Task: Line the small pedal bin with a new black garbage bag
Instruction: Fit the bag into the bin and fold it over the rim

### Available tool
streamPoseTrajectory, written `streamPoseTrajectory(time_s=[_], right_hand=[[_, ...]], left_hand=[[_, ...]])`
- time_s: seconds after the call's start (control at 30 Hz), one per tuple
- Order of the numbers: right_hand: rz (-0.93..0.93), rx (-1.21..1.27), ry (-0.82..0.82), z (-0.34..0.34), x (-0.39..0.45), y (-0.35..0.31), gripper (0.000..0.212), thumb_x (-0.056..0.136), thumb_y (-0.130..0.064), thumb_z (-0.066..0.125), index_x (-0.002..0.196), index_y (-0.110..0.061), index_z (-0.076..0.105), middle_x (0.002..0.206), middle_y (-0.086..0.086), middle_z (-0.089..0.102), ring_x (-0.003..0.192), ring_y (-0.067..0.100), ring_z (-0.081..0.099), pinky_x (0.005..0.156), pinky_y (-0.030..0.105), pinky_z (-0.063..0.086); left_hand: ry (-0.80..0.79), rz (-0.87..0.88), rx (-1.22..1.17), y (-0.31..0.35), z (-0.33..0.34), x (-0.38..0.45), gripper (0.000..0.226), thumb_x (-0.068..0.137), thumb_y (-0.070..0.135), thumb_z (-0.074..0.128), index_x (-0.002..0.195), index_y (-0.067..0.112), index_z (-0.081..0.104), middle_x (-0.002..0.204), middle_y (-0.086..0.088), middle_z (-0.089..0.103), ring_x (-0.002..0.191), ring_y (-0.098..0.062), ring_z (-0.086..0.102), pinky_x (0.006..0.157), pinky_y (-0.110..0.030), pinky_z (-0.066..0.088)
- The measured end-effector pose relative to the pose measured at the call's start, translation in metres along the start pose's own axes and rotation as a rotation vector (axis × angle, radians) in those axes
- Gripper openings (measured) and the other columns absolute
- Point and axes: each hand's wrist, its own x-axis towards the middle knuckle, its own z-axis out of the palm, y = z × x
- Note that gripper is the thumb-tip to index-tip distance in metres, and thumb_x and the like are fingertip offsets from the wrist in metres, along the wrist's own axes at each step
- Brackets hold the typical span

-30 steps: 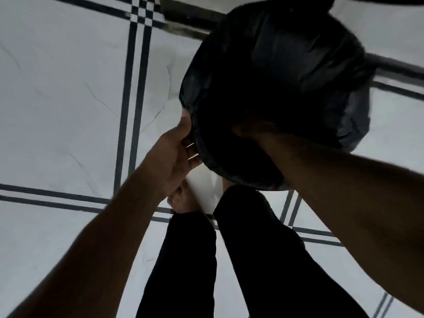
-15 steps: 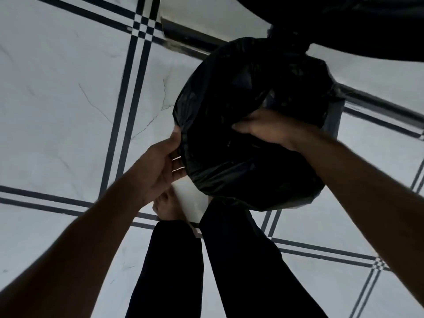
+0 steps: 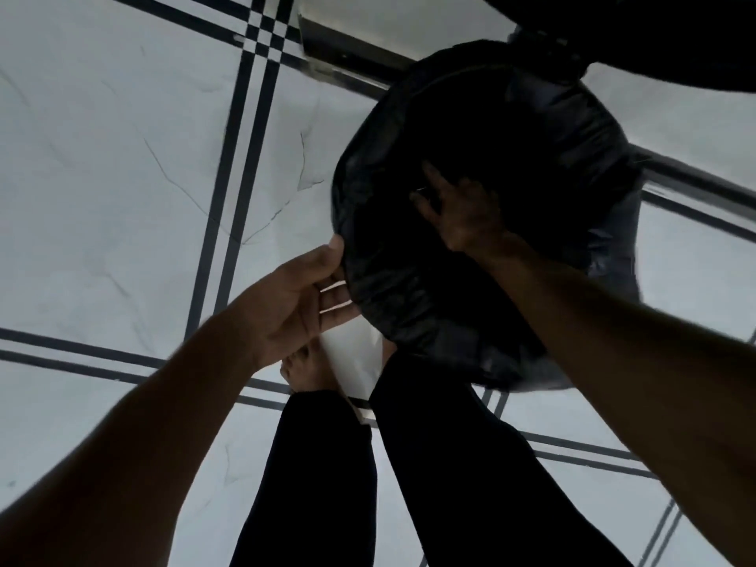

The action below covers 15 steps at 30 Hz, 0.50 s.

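The black garbage bag (image 3: 552, 128) is draped over the top of the small pedal bin, whose white side (image 3: 352, 358) shows just below the bag's near edge. My left hand (image 3: 298, 304) grips the bag's rim at the bin's left side, thumb on top and fingers underneath. My right hand (image 3: 462, 210) reaches down inside the bag's dark mouth with its fingers spread, pressing the plastic into the bin. The bin's pedal and lid are hidden.
White marble floor tiles (image 3: 122, 178) with dark border stripes surround the bin. My legs in black trousers (image 3: 442, 464) and a bare foot (image 3: 307, 366) stand right behind the bin. A dark object (image 3: 675, 30) overhangs the top right corner.
My right hand has gone from lying on the outside of the bag to reaching down into its opening. The left hand keeps its hold on the rim. The view has shifted slightly.
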Motion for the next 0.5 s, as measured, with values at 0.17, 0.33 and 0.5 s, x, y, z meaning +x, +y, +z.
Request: streamPoseTrajectory(time_s=[0.17,0.33,0.5], right_hand=[[-0.07,0.13,-0.171,0.039,0.037,0.001,0.061,0.101,-0.048,0.03,0.155,-0.021,0.022,0.162,0.014,0.021,0.149,0.035,0.019,0.12,0.042,0.015],[0.018,0.1,-0.273,0.03,0.017,0.002,0.059,0.104,-0.037,0.036,0.157,-0.022,0.014,0.165,0.012,0.004,0.151,0.036,0.002,0.123,0.045,0.005],[-0.003,0.289,0.226,-0.008,-0.032,0.005,0.031,0.093,-0.022,0.052,0.116,-0.009,0.067,0.123,0.019,0.063,0.115,0.034,0.058,0.091,0.029,0.045]], left_hand=[[-0.159,0.02,0.015,-0.003,-0.016,0.015,0.053,0.058,0.045,0.09,0.105,0.023,0.078,0.106,0.002,0.078,0.096,-0.012,0.075,0.077,-0.027,0.061],[-0.087,0.031,-0.035,-0.005,-0.006,0.009,0.039,0.076,0.041,0.071,0.108,0.02,0.075,0.105,0.003,0.078,0.095,-0.011,0.075,0.08,-0.027,0.061],[0.028,0.035,-0.069,-0.002,0.01,-0.007,0.035,0.086,0.034,0.058,0.114,0.016,0.068,0.109,0.001,0.076,0.098,-0.012,0.074,0.086,-0.028,0.06]])
